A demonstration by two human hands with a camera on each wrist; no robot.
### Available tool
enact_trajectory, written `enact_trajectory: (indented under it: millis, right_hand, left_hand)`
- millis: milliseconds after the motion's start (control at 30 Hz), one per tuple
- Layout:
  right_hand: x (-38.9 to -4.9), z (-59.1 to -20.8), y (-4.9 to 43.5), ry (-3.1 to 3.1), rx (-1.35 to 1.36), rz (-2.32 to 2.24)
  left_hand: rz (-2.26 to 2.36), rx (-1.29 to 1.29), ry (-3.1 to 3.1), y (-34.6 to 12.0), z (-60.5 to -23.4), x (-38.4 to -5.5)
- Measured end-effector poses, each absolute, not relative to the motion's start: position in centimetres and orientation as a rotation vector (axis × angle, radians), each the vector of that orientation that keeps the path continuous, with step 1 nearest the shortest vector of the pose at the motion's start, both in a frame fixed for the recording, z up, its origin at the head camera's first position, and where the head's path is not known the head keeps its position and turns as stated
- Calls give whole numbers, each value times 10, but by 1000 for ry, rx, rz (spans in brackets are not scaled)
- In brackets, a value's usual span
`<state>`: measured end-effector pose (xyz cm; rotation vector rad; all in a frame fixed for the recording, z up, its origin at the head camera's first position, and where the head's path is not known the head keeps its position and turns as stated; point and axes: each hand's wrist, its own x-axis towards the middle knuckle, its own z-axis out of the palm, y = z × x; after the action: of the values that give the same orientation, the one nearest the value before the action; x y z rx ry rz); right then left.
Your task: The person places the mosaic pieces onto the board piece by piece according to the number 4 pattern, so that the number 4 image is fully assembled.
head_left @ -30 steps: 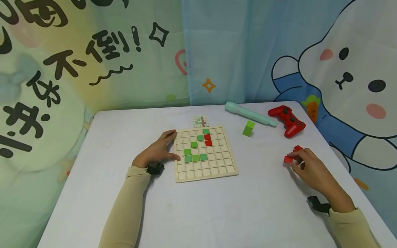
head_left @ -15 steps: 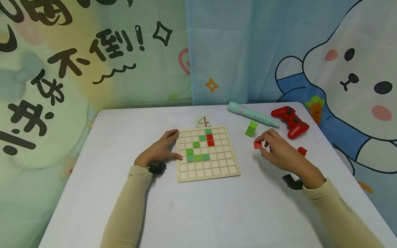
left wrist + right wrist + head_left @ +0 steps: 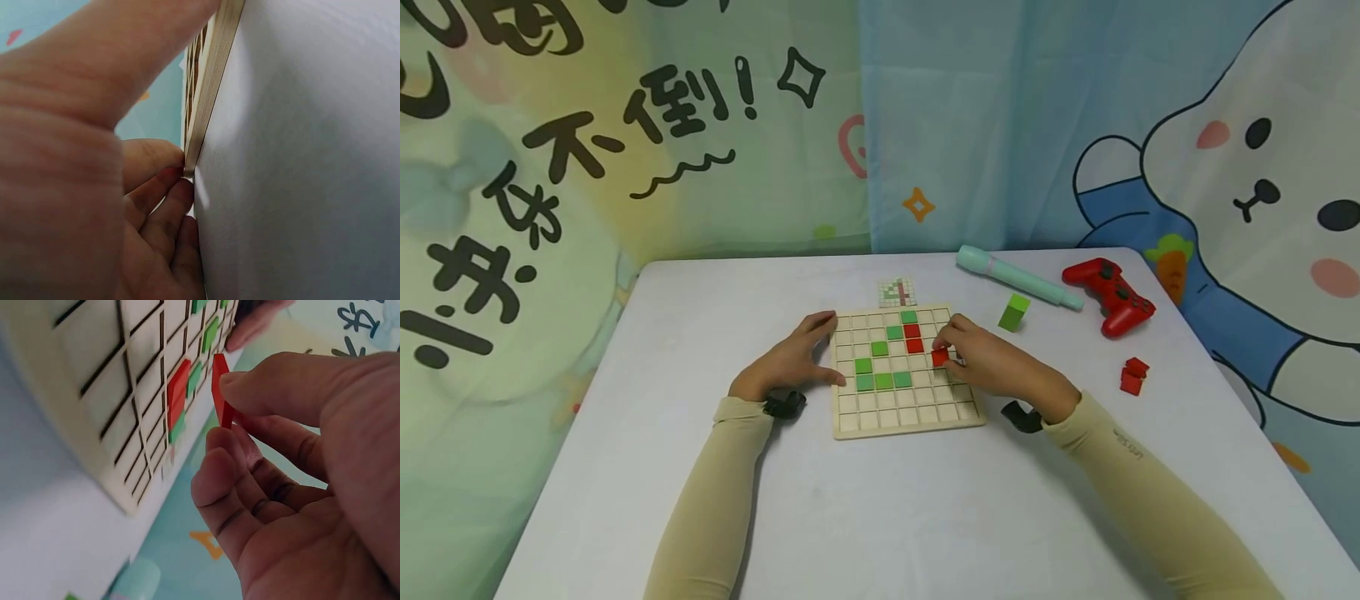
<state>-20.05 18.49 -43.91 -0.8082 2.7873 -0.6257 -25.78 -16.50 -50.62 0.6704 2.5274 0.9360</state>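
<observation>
A square wooden grid board (image 3: 908, 412) lies on the table, with several green tiles (image 3: 883, 381) and two red tiles (image 3: 913, 337) in its cells. Along its left edge my left hand (image 3: 790, 360) rests, thumb and fingers spread apart; the left wrist view shows fingertips (image 3: 181, 156) against the wooden side. Over the right part of the board, my right hand (image 3: 992, 358) pinches a red square tile (image 3: 221, 390) between thumb and fingers. In the right wrist view this tile is held edge-on, apart from the grid.
A small pattern card (image 3: 897, 292) lies behind the board. To the right are a green block stack (image 3: 1014, 312), a mint-green tube (image 3: 1018, 278), a red game controller (image 3: 1108, 296) and a few red tiles (image 3: 1133, 375). A printed curtain (image 3: 985, 125) hangs behind the table.
My right hand has carried the red tile from the pile at the right leftward to above the board. The left hand stays at the board's edge. The view has shifted slightly.
</observation>
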Motion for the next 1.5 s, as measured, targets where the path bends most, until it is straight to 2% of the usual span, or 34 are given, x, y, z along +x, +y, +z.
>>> enact_trajectory:
  millis: [333, 1033, 1300, 1500]
  right_hand:
    - [-218, -456, 162, 2718, -859, -604]
    - [-225, -469, 157, 2704, -883, -674]
    - [-217, -464, 164, 2733, -826, -688]
    - [-198, -456, 193, 2845, -721, -751]
  left_hand:
    - [900, 665, 2553, -164, -504, -257]
    - [880, 684, 2568, -163, -502, -260]
    - [895, 650, 2549, -160, -501, -259]
    - [898, 640, 2542, -165, -502, -257]
